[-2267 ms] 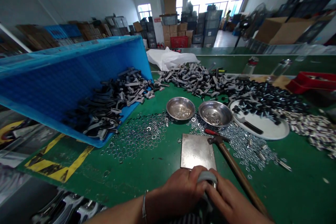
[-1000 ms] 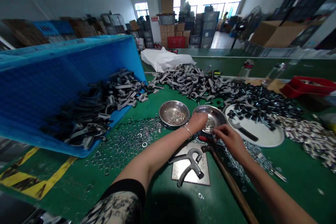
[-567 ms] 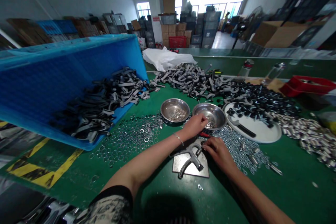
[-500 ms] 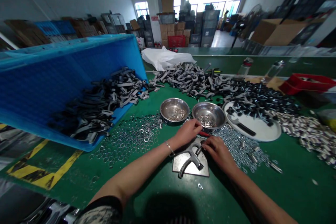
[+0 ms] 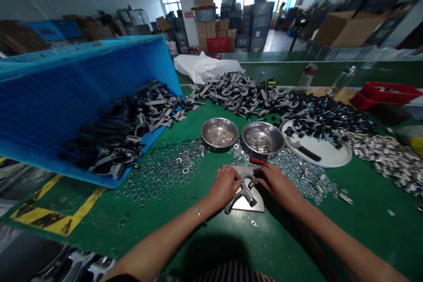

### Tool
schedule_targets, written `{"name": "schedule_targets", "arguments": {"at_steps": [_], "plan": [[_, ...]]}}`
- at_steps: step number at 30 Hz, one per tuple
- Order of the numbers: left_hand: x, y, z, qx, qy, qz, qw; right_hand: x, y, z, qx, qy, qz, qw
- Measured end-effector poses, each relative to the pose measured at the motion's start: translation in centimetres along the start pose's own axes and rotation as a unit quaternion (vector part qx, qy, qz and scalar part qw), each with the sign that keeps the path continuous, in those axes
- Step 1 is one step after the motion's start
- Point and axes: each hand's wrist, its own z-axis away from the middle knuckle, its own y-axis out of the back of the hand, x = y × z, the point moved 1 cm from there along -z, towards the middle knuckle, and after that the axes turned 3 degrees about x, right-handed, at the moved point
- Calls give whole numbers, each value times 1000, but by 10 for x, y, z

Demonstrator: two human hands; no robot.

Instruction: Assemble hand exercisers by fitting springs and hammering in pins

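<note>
Both hands meet over a grey forked bracket (image 5: 242, 191) that lies on a small steel plate (image 5: 256, 205) near the table edge. The left hand (image 5: 223, 188) rests curled on the bracket's left arm, fingers bent over it and pinning it down; whether anything small sits between the fingertips cannot be told. The right hand (image 5: 276, 183) lies just right of the bracket's head, fingers half closed and touching the top of the part, and again any small piece in the pinch is hidden. Just beyond the hands stand two steel bowls (image 5: 220, 131) holding small fittings, the right one (image 5: 262, 136) straight ahead of the right hand. Washers (image 5: 168, 169) are strewn ahead and left of the left hand, more (image 5: 299, 176) to the right of the right hand. A red-handled tool (image 5: 256, 161) lies between the right hand and the right bowl. Farther left is a tilted blue crate (image 5: 66, 97) with dark brackets; farther ahead, a heap of grey ones (image 5: 238, 92). To do this step well, as I judge it, the left hand should keep the bracket flat and steady on the plate so it cannot rock, while the right works with fingertips only at the head, square to the hole, without sweeping loose washers under the part.
</note>
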Motion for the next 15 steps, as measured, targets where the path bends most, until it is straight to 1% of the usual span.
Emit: {"name": "schedule_targets", "arguments": {"at_steps": [2, 4, 6, 7, 9, 11, 13, 15], "plan": [[1, 4, -1, -16, -7, -9, 1000, 7, 4, 13, -16, -63, 54, 996], [3, 9, -3, -34, -24, -20, 999, 18, 4, 27, -64, -139, 89, 984], [5, 14, -6, -53, -40, -39, 997, 29, 2, 37, -106, -190, 78, 973], [7, 17, -8, -63, -46, -54, 996, 34, 1, 41, -114, -204, 64, 970], [9, 21, -11, -86, -60, -91, 990, 40, 2, 45, -110, -211, 43, 970], [10, 22, -14, -103, -88, -132, 982, 39, 7, 48, -88, -205, -7, 975], [12, 22, -17, -108, -135, -169, 970, 32, 15, 53, -57, -190, -84, 977], [16, 18, -20, -105, -190, -182, 959, 20, 24, 58, -27, -163, -143, 976]]}}
